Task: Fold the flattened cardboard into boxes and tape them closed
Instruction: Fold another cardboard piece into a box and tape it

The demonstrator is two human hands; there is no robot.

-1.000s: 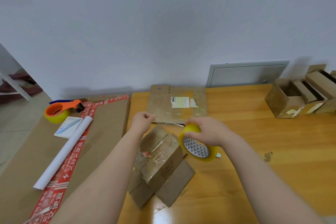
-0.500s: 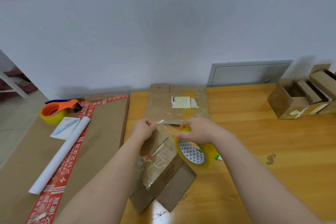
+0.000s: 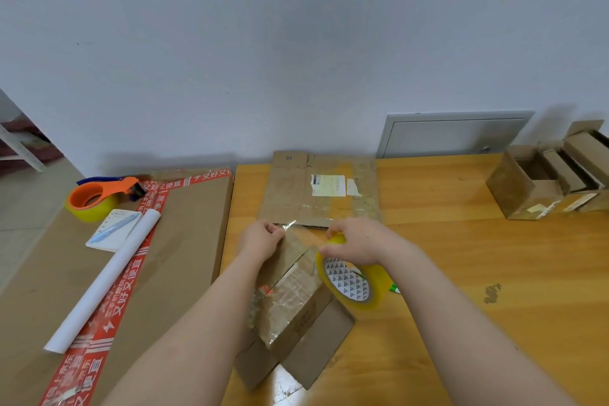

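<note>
Cardboard box [image 3: 296, 303] sits tilted on the table [image 3: 461, 273], just below your hands and nearer to you, its top flaps meeting along a seam and its lower flaps splayed on the wood. Your left hand [image 3: 260, 241] pinches the free end of the clear tape [image 3: 298, 231] at the box's far edge. Your right hand [image 3: 356, 241] is wrapped over the yellow tape roll [image 3: 349, 280], which stands on edge against the box's right side. The strip between them looks stretched across the far end of the seam, though glare makes its exact line hard to read.

To do this step well, hold the strip taut, centre it on the seam, press the end down first, then draw the roll towards you. Both forearms reach forward, hands near each other.

Just beyond your hands lies flattened cardboard [image 3: 316, 191]. Well off to the right stand folded boxes [image 3: 527, 188]. Far left of your left hand, a tape dispenser [image 3: 95, 198] rests on a large carton [image 3: 184, 241].
</note>
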